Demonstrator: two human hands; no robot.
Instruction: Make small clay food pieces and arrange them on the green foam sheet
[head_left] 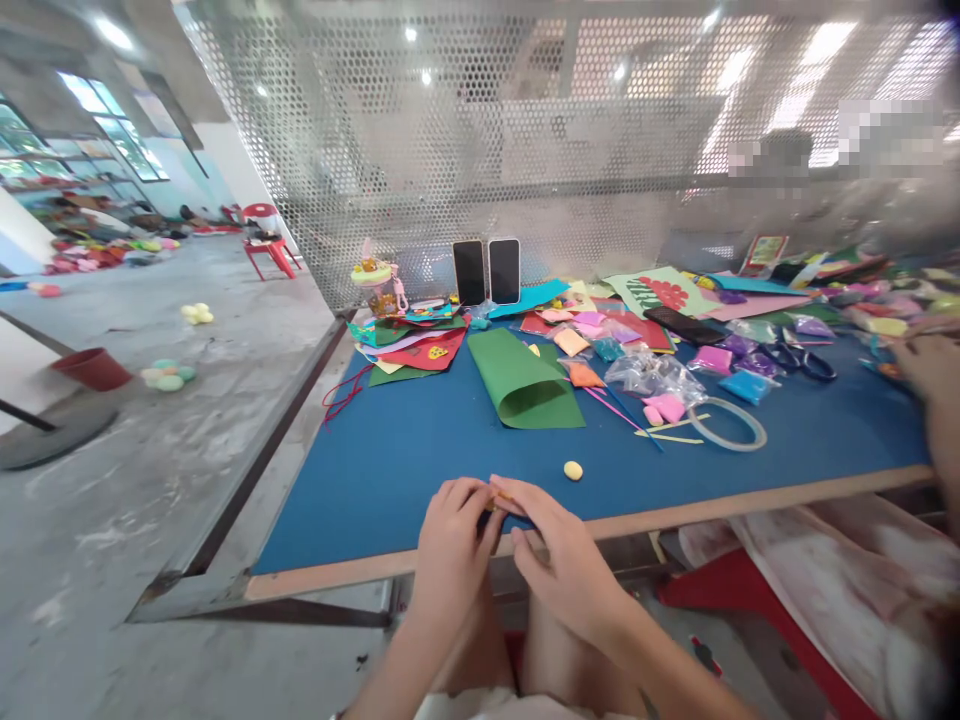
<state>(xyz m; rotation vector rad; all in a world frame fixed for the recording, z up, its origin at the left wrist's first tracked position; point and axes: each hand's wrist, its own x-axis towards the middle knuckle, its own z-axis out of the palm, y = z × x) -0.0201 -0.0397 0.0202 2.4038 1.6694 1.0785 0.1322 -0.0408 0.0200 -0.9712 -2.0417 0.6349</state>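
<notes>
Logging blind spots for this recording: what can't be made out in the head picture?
Head view:
Small orange piece: shape and which hand grips it, hidden by the left hand and right hand.
Co-worker's hand: blurred, cut off by the right edge.
Propped card: print too small.
What lies behind the perforated panel: blurred, screened by its metal.

Looks smooth and matt across the tabletop (360, 480), wooden along the edge (337, 572); papery and matt at the green sheet (514, 362), crinkly, glossy plastic at the bags (651, 374)! Gleams like perforated metal up the screen (450, 150).
</notes>
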